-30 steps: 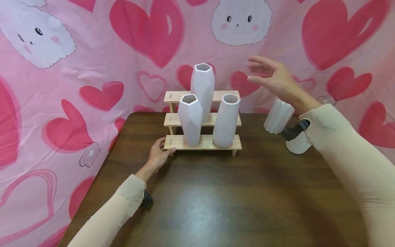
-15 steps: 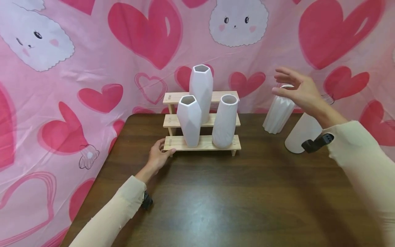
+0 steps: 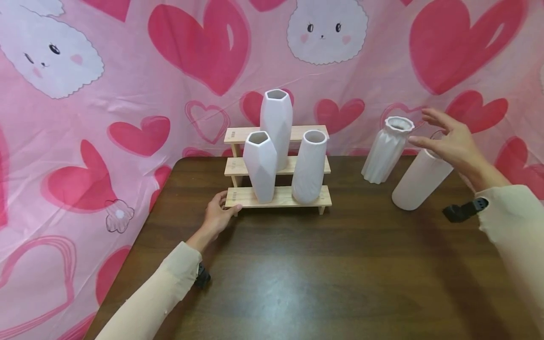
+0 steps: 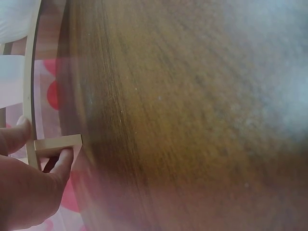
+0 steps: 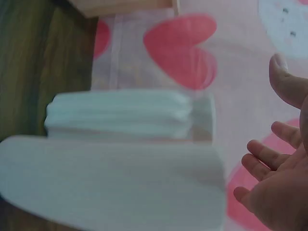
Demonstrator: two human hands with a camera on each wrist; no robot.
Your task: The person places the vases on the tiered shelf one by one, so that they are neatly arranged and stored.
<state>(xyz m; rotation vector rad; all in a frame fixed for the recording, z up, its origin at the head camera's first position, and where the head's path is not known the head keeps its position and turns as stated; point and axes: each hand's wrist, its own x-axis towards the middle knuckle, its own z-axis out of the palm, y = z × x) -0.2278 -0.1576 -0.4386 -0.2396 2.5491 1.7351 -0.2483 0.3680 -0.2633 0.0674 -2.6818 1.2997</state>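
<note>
One left hand on the stand, one right hand spread

The left hand pinches the front left corner of the stand's lowest shelf, between thumb and fingers. The stand sits near the table's back edge; tabletop stretches from its front toward the person. A short faceted vase and a rounded vase share that shelf, a gap between them; a tall faceted vase rises behind. A broad stretch of wood separates the stand from the fluted vase. Just beside that, the smooth vase stands nearest the right hand, whose thumb and fingers are apart, near both rims, touching neither.
</note>
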